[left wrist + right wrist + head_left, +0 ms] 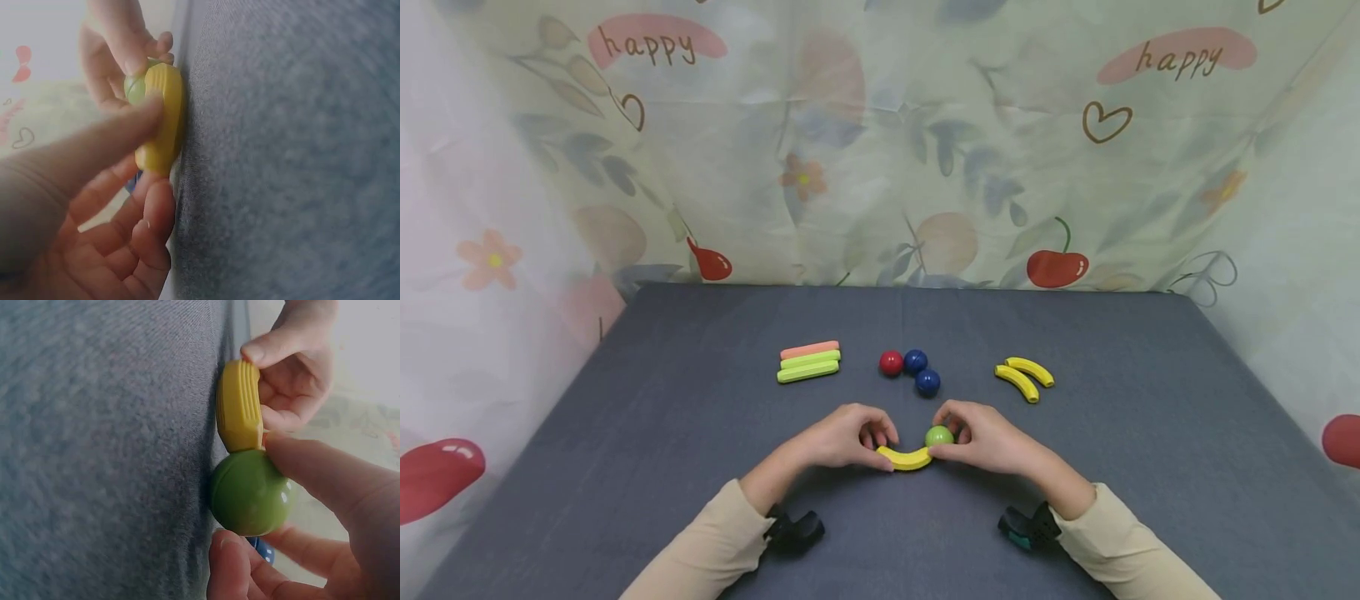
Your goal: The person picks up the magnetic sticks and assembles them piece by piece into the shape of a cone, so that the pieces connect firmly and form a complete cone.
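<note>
A yellow curved piece with grooved sides lies bowed toward the person on the dark cloth. My left hand holds its left end between thumb and fingers. Against its right end sits a glossy green ball, which my right hand grips with the thumb on the near side and fingers behind. In the right wrist view the green ball meets the end of the yellow piece. The left wrist view shows the left thumb across the yellow piece, with the ball partly hidden behind it.
Beyond the hands, a red ball and two blue balls sit close together. To their left lie one pink stick and two yellow-green sticks. Two more yellow curved pieces rest at the right. A patterned curtain hangs behind the table.
</note>
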{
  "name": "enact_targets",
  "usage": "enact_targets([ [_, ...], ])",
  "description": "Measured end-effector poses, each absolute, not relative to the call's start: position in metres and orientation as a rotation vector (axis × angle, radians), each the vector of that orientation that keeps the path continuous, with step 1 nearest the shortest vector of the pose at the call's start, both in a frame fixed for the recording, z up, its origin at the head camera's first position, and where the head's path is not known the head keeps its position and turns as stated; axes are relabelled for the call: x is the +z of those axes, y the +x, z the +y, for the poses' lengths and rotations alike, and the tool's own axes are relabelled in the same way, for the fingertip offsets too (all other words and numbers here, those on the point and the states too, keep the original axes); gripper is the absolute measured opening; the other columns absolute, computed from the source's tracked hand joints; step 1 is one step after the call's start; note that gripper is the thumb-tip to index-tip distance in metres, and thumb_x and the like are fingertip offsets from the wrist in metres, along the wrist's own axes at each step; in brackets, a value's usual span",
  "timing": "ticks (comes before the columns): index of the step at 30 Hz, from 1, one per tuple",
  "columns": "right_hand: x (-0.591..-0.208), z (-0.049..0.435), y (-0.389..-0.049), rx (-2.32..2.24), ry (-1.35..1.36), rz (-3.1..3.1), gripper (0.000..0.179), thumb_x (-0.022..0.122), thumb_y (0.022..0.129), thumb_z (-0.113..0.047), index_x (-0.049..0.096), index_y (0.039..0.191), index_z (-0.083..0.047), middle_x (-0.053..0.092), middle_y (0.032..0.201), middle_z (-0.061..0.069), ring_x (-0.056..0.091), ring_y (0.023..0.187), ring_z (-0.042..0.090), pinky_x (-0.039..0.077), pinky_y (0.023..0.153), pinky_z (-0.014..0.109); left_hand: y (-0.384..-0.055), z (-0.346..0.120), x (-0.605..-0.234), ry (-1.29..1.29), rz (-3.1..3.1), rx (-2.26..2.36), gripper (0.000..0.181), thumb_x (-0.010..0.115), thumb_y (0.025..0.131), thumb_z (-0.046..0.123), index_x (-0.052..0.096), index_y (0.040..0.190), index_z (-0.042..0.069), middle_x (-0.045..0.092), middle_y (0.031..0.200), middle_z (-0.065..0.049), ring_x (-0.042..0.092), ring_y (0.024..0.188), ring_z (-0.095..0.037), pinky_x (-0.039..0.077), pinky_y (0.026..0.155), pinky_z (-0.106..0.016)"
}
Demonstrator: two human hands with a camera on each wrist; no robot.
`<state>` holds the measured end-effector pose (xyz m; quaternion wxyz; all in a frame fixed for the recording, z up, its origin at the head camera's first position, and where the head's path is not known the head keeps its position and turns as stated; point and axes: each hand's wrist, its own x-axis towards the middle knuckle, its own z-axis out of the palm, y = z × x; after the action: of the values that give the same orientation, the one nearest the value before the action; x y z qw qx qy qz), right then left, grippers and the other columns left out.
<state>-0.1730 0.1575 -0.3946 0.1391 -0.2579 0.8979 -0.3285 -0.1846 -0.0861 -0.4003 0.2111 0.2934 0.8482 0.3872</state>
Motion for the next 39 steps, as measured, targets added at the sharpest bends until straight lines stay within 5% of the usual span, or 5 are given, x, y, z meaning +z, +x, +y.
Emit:
enact_targets([
  [24, -0.387, 0.166, -0.176, -1.000, -0.795, 2.347, 0.034, 0.070, 0.083, -0.032, 0.061, 0.106, -0.008, 0.062, 0.091, 0.002, 0.058, 0.073, 0.007, 0.048, 0.065, 0.021, -0.185, -0.080, -0.401, 0.421, 2.520, 1.168, 0.033, 0.077, 0.076, 0.025, 0.068, 0.099, 0.002, 0.064, 0.071, -0.001, 0.054, 0.055, -0.006, 0.042, 0.053, -0.019],
  [31, -0.375, 0.200, -0.196, -0.994, -0.613, 2.719, 0.030, 0.068, 0.085, -0.025, 0.063, 0.104, -0.002, 0.064, 0.089, 0.007, 0.056, 0.072, 0.012, 0.046, 0.061, 0.023, -0.185, -0.079, -0.401, 0.413, 2.519, 1.181, 0.031, 0.077, 0.076, 0.024, 0.069, 0.096, 0.001, 0.064, 0.068, 0.000, 0.053, 0.054, -0.005, 0.041, 0.052, -0.018],
  [39, -0.372, 0.231, -0.211, -0.855, -0.306, 2.950, 0.028, 0.067, 0.085, -0.014, 0.062, 0.106, 0.003, 0.063, 0.099, 0.020, 0.059, 0.086, 0.028, 0.051, 0.074, 0.039, -0.185, -0.079, -0.400, 0.428, 2.526, 1.175, 0.029, 0.077, 0.076, 0.025, 0.070, 0.094, 0.003, 0.062, 0.066, 0.001, 0.052, 0.054, -0.006, 0.040, 0.052, -0.019],
])
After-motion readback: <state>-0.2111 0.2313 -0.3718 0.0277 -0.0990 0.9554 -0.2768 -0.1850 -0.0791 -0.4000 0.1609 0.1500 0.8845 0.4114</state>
